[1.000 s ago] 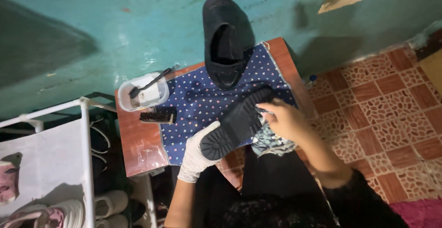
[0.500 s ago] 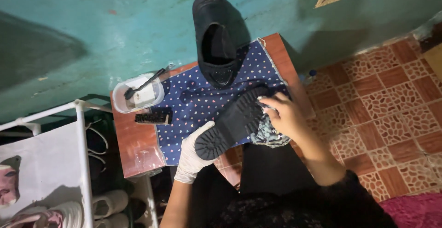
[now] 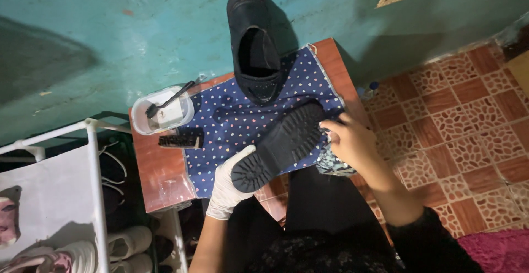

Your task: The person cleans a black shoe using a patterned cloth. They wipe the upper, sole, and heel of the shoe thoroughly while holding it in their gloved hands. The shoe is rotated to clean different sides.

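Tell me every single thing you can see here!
shoe, sole up: 1, black, held over the cloth
second shoe: 1, black, top of the cloth by the wall
cloth: 1, dark blue with small hearts, on the table
table: 1, reddish brown
tub: 1, clear, a thin brush in it
brush: 1, black, beside the tub
rag: 1, patterned, under the right hand
left hand: white glove, holds the shoe's heel
right hand: bare, at the shoe's toe

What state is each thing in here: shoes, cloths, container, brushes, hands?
Held shoe: sole up, tilted, off the table.
Second shoe: upright on the spotted cloth, opening showing.
Left hand: gloved, gripping the heel end.
Right hand: bare, pressing a patterned rag near the toe.
Container: open, small brush inside.
Black brush: lying unused.
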